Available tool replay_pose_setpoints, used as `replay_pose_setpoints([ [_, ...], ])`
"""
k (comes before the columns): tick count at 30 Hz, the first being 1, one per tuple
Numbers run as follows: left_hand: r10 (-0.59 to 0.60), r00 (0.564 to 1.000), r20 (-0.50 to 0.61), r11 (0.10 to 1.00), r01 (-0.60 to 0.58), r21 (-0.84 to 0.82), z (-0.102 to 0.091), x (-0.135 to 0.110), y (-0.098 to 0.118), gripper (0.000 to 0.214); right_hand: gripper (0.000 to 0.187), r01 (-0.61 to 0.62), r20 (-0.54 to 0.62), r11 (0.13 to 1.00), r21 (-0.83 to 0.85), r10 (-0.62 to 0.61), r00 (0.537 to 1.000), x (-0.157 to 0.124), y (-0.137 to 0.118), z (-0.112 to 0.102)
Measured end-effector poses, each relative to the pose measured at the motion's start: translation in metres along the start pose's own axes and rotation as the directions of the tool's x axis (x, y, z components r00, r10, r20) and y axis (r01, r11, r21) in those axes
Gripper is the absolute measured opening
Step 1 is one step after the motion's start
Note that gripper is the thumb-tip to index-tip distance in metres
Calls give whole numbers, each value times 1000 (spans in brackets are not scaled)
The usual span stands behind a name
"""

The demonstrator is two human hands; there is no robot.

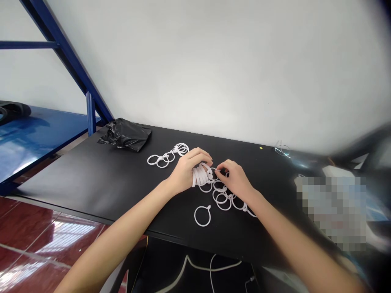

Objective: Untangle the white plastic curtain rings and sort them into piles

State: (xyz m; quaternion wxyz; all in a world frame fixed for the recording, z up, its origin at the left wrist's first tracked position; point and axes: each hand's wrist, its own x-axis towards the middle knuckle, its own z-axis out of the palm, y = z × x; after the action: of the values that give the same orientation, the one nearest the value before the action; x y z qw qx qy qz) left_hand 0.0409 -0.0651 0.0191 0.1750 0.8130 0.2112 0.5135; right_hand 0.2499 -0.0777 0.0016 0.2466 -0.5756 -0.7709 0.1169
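My left hand (187, 167) is closed around a stack of white curtain rings (200, 175), pressed side by side in the palm. Close to its right, my right hand (236, 178) has thumb and forefinger pinched at the edge of a single white ring (215, 169). Under and beside my right hand lie several more rings, a trail of overlapping loops (225, 189) with small knobs; part of it is hidden by the hand and forearm. One loose ring (209, 208) rests apart, nearer the table's front edge. Beyond my left hand sits another small cluster of rings (175, 150).
A crumpled black plastic bag (130, 135) lies at the back left of the black table (100, 179). At the right is a blurred, pixelated pale package (334, 211). Blue metal framing (70, 57) stands on the left. Cables (210, 268) hang below the front edge.
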Motion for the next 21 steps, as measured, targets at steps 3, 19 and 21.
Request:
replay_pose_setpoints([
  [3, -25, 999, -31, 999, 25, -25, 1, 1, 2, 7, 12, -22, -36, 999, -32, 21, 999, 0, 7, -3],
  [19, -91, 989, 114, 994, 98, -52, 1, 0, 3, 15, 9, 92, -82, 577, 811, -42, 996, -23, -38, -13],
  [21, -153, 977, 147, 982, 166, -86, 0, 2, 5, 17, 12, 89, -60, 560, 823, -69, 996, -23, -37, -16],
])
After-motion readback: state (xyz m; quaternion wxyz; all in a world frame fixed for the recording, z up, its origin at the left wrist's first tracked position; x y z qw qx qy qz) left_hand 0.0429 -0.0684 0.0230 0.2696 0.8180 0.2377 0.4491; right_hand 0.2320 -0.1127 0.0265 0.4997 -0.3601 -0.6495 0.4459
